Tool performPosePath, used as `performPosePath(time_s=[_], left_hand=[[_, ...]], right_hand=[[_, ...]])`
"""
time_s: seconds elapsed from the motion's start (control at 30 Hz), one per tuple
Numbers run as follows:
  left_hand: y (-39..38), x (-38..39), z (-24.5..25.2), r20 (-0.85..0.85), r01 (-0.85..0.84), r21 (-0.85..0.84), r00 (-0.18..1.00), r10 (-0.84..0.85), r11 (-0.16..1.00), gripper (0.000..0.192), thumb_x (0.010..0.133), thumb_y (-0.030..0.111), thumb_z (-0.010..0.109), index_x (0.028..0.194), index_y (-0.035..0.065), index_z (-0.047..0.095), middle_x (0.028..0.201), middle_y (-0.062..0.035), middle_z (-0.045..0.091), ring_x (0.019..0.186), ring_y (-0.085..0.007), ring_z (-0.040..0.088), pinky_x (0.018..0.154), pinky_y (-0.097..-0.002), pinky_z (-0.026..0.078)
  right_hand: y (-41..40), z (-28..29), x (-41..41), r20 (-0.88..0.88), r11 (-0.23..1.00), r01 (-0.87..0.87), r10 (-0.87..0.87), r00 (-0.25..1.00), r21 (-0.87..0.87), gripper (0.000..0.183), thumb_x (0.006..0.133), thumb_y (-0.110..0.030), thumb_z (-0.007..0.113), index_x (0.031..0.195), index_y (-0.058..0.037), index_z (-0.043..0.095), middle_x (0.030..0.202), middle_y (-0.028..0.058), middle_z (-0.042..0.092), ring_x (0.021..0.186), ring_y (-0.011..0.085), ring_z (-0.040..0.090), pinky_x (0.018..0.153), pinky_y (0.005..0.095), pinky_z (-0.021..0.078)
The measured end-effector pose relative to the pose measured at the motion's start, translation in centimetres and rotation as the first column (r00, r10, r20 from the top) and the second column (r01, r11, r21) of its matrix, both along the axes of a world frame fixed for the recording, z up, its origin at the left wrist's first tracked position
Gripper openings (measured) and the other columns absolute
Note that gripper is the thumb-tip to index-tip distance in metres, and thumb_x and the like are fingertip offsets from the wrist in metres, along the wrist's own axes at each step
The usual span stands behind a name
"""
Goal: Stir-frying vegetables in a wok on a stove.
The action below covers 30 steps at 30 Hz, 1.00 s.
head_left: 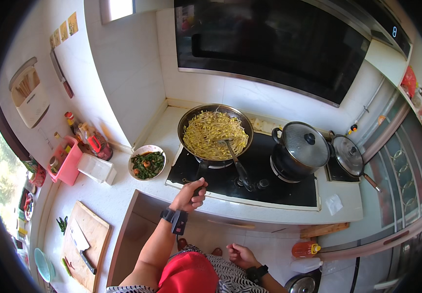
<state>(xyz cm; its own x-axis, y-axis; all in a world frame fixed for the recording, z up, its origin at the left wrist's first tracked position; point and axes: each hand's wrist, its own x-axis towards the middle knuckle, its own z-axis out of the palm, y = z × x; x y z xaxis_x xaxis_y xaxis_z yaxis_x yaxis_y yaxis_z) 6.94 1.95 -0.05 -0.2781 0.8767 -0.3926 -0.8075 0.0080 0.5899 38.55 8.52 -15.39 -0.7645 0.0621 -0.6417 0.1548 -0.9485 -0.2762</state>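
My left hand [189, 196] is closed around the black handle of a frying pan [246, 122] on the left burner. Bean sprouts [211, 133] with yellow heads fill the pan. A spatula [241, 170] leans in it, its metal head among the sprouts and its black handle over the front of the hob, untouched by either hand. Low in front of my body, my right hand [242, 255] has its fingers curled in, with nothing visible in them. To the left of the pan, a bowl [133, 173] holds cooked dark greens with orange-pink pieces.
On the black gas hob [211, 186], a lidded pot [299, 154] stands on the right burner. Farther right is a lidded pan [346, 150]. A kitchen knife [80, 240] lies on a wooden cutting board [99, 227] at left. An oil bottle [303, 249] stands on the floor.
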Motion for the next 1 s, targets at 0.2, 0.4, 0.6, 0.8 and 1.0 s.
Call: performPosePath(time_s=[0.2,0.4,0.6,0.8,1.0], left_hand=[[0.0,-0.1,-0.1,0.011,-0.005,-0.008,1.000,0.005,1.000,0.025,0.102,0.032,0.054,0.102,0.0074,0.052,0.068,0.0014,0.047,0.043,-0.0055,0.031,0.038,-0.0216,0.023],[0.0,0.0,0.2,0.021,-0.001,-0.015,1.000,0.002,1.000,0.025,0.102,0.032,0.054,0.102,0.0070,0.052,0.068,0.0013,0.047,0.043,-0.0055,0.032,0.038,-0.0216,0.022],[0.2,0.3,0.7,0.008,-0.020,-0.058,1.000,0.020,0.998,0.026,0.103,0.034,0.050,0.100,0.0084,0.053,0.067,0.0026,0.045,0.041,-0.0042,0.029,0.035,-0.0203,0.023],[0.0,0.1,0.1,0.025,-0.008,-0.007,1.000,0.008,1.000,0.025,0.102,0.032,0.054,0.102,0.0070,0.053,0.068,0.0013,0.047,0.044,-0.0054,0.032,0.037,-0.0212,0.023],[0.0,-0.1,-0.1,0.029,0.000,0.002,1.000,0.000,1.000,0.025,0.102,0.032,0.053,0.102,0.0071,0.053,0.068,0.0015,0.047,0.044,-0.0053,0.032,0.037,-0.0212,0.023]], right_hand=[[0.2,0.2,-0.1,0.002,1.000,0.004,-0.004,1.000,0.018,0.027,0.103,-0.022,0.046,0.104,0.0004,0.060,0.077,0.0013,0.051,0.062,0.0115,0.039,0.059,0.0262,0.0369],[0.5,-0.8,-0.1,-0.028,1.000,-0.006,0.006,1.000,-0.013,0.027,0.103,-0.022,0.046,0.105,0.0005,0.060,0.077,0.0012,0.051,0.062,0.0117,0.039,0.060,0.0262,0.0369],[0.5,-0.6,-0.4,0.002,1.000,-0.002,0.002,1.000,-0.002,0.027,0.103,-0.022,0.046,0.105,0.0008,0.060,0.078,0.0012,0.051,0.062,0.0120,0.039,0.060,0.0261,0.0371],[0.5,-1.1,-0.5,-0.002,1.000,-0.005,0.005,1.000,-0.008,0.027,0.103,-0.022,0.046,0.105,0.0012,0.060,0.078,0.0018,0.052,0.063,0.0125,0.040,0.060,0.0264,0.0377],[0.4,-0.9,-0.5,0.011,1.000,0.008,-0.008,1.000,-0.012,0.027,0.103,-0.022,0.047,0.105,0.0017,0.060,0.077,0.0021,0.053,0.062,0.0127,0.040,0.060,0.0266,0.0379]])
